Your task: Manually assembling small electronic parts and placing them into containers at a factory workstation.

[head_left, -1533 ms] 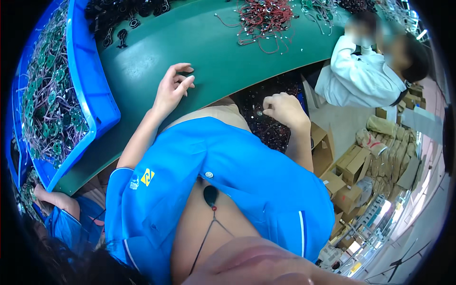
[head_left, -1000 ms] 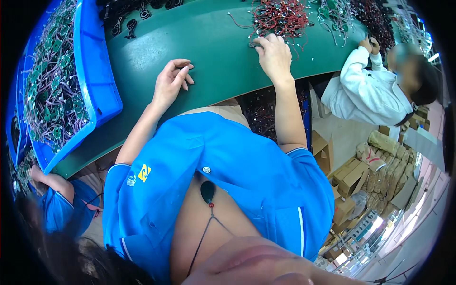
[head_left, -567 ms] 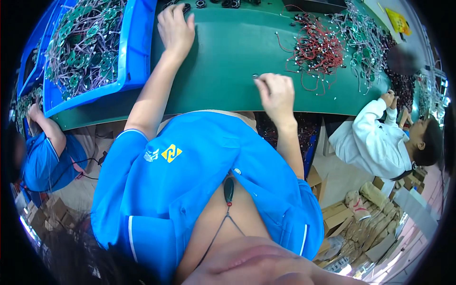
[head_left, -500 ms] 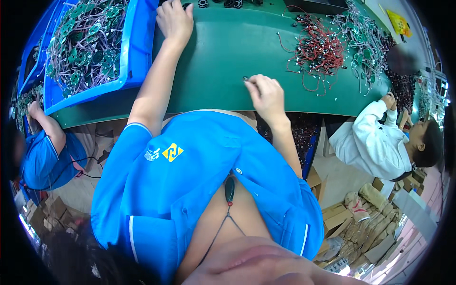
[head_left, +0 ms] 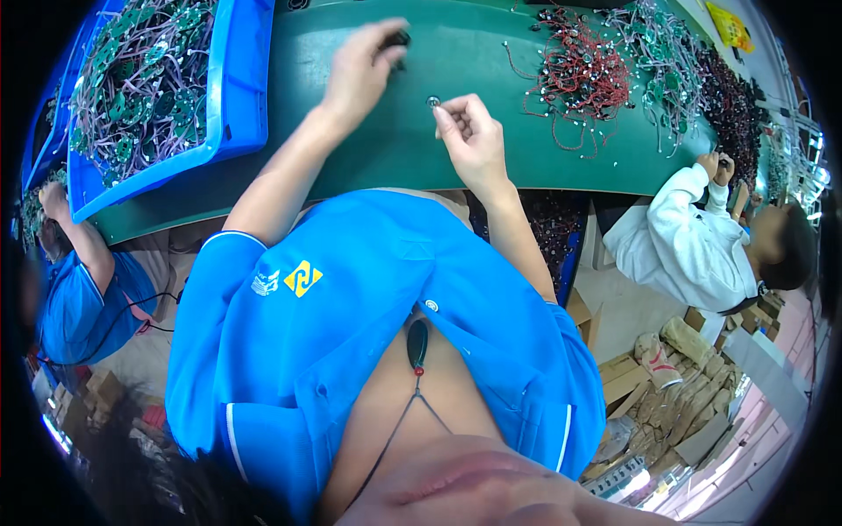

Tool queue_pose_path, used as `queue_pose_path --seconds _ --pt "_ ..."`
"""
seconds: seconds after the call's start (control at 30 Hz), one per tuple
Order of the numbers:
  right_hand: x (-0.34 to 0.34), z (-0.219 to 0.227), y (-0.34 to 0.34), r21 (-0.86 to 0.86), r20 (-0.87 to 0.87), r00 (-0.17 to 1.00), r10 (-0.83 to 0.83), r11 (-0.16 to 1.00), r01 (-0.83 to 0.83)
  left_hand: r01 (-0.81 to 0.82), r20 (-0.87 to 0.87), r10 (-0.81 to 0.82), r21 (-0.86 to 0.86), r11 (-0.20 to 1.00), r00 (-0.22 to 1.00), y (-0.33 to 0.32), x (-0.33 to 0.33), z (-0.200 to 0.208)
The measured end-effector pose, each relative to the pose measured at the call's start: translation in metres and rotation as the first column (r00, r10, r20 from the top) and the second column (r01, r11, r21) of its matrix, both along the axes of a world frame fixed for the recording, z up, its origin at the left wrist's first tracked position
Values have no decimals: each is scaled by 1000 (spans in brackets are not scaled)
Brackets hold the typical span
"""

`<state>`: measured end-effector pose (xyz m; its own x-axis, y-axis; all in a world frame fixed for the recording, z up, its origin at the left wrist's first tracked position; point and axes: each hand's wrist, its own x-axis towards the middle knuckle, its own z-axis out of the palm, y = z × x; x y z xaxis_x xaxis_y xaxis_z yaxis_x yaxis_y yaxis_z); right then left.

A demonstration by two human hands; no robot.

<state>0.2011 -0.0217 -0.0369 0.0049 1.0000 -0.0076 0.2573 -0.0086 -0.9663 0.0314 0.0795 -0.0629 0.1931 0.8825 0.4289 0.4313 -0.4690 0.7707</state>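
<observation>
My left hand (head_left: pixel 358 77) is over the green tabletop, somewhat blurred, with its thumb and fingers closed on a small black part (head_left: pixel 399 39). The exact kind of that part cannot be made out. To its right, my right hand (head_left: pixel 475 140) pinches a small round part (head_left: pixel 433 102) with a dark rim and a pale centre between thumb and forefinger. The two hands are apart, with the round part held out towards the left hand.
At left stands a blue bin (head_left: pixel 241 96) full of green circuit boards with wires. To the right lie a pile of red-wired parts (head_left: pixel 583 74), more wired green boards (head_left: pixel 662 74) and dark small parts (head_left: pixel 732 114). One person (head_left: pixel 688 228) sits at right, another (head_left: pixel 83 272) at left.
My left hand has come from the table's far side, beside the bin, towards my right hand, bringing the black part. My right hand has risen slightly, still pinching the round part.
</observation>
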Motion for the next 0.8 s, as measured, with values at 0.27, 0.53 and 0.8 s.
queue_pose_path --seconds 0.27,0.53,0.8 --pt "-22 -10 11 50 -162 979 -125 990 135 347 485 -12 -609 713 874 -51 -3 0" --pt "-20 -15 3 2 30 998 -46 999 46 380 497 21 -689 618 867 -57 -8 9" --pt "-22 -12 3 49 144 989 -34 998 27 362 444 -48 -659 659 895 -60 -7 4"
